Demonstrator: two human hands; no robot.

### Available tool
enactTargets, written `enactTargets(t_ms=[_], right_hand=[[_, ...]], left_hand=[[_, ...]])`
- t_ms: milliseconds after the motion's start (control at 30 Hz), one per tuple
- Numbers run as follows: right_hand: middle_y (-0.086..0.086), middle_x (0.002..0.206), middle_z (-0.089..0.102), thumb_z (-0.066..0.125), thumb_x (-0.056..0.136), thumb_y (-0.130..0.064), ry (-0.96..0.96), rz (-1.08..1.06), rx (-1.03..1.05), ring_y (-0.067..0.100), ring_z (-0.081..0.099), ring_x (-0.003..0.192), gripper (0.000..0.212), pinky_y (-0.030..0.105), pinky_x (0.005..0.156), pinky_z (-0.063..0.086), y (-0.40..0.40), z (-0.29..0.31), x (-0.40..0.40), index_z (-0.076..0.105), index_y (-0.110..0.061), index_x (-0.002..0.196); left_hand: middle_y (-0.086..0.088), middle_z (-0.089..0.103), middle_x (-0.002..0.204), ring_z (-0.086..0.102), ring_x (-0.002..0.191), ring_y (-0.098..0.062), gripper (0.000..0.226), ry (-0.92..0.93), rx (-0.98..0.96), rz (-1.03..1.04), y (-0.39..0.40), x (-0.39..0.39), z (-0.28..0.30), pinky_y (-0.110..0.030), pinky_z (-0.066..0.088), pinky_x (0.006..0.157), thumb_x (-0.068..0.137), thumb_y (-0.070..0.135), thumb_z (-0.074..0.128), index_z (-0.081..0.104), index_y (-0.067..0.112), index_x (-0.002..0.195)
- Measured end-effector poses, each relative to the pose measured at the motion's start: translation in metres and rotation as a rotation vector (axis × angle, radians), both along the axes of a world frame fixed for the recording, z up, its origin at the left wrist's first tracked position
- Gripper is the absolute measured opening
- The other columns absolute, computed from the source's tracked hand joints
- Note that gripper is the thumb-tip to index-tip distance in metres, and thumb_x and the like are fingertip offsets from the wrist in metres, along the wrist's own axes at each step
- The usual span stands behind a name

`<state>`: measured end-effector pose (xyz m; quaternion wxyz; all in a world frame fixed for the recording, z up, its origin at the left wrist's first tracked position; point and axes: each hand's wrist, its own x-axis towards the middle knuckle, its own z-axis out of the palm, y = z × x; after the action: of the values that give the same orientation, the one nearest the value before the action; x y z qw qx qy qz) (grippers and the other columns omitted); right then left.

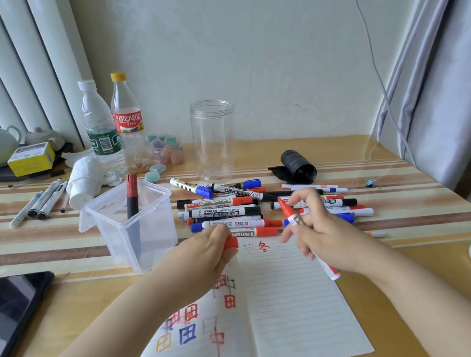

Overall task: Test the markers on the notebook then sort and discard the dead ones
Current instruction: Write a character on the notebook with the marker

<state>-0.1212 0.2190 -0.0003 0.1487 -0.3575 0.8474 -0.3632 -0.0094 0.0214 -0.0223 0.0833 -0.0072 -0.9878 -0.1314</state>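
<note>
Now, hands are uncapping a red marker above the notebook.

Lying open at six o'clock on the counter [382,303], the notebook [294,306] is carrying red, blue and orange test characters. At twelve o'clock the marker pile [233,212] is waiting, several barrels reading "WHITEBOARD MARKER". At ten o'clock the plastic bin [131,223] is holding one sorted marker. The right hand [323,229] is gripping the red marker [294,218], tip up; the left hand [208,251] is pinching its red cap [231,242], probably readying a test stroke.

Right hand [324,235] holds an uncapped red marker [294,220]; left hand [208,253] grips its red cap [232,243] above the notebook [291,306].
</note>
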Motion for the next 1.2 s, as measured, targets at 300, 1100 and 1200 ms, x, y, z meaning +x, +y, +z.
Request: enactTargets(t_ms=[300,1100,1200], right_hand=[[0.019,0.076,0.064,0.029,0.095,0.003,-1.044,-0.115,-0.821,0.012,0.055,0.052,0.038,0.020,0.051,0.054,0.001,-0.010,-0.017,0.067,-0.003,0.098],[-0.007,0.047,0.046,0.061,0.084,-0.013,-0.104,-0.313,-0.330,0.006,0.041,0.045,0.016,0.018,0.045,0.034,-0.024,-0.059,-0.028,0.050,-0.010,0.073],[-0.009,0.048,0.042,0.064,0.083,-0.011,-0.026,-0.334,-0.351,0.004,0.035,0.045,0.025,0.016,0.043,0.029,-0.023,-0.061,-0.031,0.045,-0.004,0.068]], left_hand=[[0.002,0.054,0.107,0.048,0.087,-0.011,0.024,0.043,-0.024,-0.161,0.021,-0.033,-0.009,-0.023,0.043,0.073,0.096,0.035,0.039,0.041,0.019,0.114],[0.004,0.062,0.072,0.058,0.064,-0.020,0.032,0.298,0.037,-0.076,0.011,-0.043,-0.049,-0.025,0.049,0.056,0.080,0.037,0.037,0.059,0.015,0.085],[0.004,0.061,0.071,0.058,0.064,-0.020,0.032,0.300,0.035,-0.073,0.010,-0.044,-0.049,-0.024,0.049,0.055,0.080,0.037,0.038,0.059,0.014,0.084]])
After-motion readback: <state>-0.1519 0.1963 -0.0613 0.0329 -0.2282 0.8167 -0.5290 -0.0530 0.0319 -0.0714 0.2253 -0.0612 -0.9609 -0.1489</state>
